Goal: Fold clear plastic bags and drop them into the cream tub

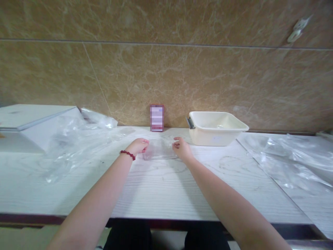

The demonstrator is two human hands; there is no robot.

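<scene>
A small clear plastic bag point(159, 150) lies flat between my hands on the white wood-grain table point(161, 194). My left hand point(139, 146), with a dark red bead bracelet at the wrist, has its fingers closed at the bag's left end. At the right end, the curled fingers of my right hand point(181, 148) pinch the bag's edge. Just right of that hand stands a cream plastic tub point(215, 136) with a grey handle clip; something small and clear shows inside it.
A phone-like upright screen point(156, 118) leans against the brown marbled wall point(166, 76). Crumpled clear plastic point(75, 142) is spread at left, beside a white box point(33, 135). More clear plastic point(293, 163) covers the right side, across a table seam.
</scene>
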